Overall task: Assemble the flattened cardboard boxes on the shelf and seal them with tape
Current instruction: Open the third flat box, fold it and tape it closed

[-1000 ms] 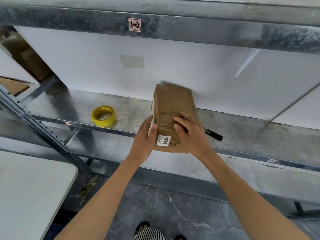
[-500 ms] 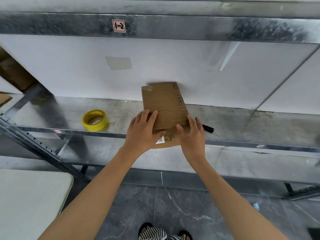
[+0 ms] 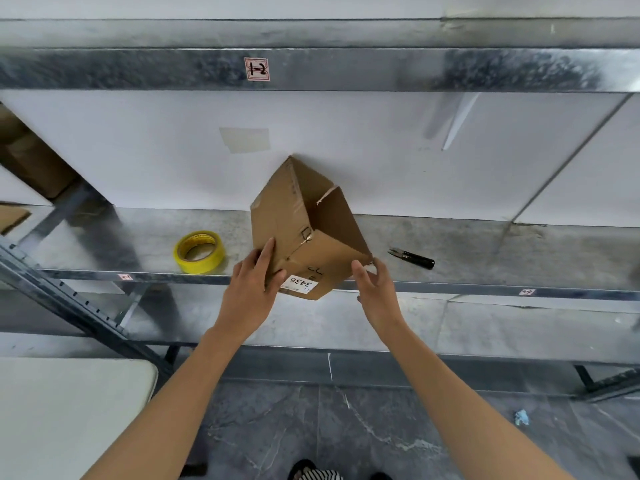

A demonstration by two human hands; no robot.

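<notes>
Shelf (image 3: 485,244) bears one box (image 3: 294,220), one tape roll (image 3: 199,251), one cutter (image 3: 412,258)

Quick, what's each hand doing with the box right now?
Left hand: gripping the cardboard box at its left side.
Right hand: open, fingertips at the box's right corner.

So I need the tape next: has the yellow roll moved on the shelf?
No. The yellow tape roll sits by the same small label on the shelf edge.
</notes>
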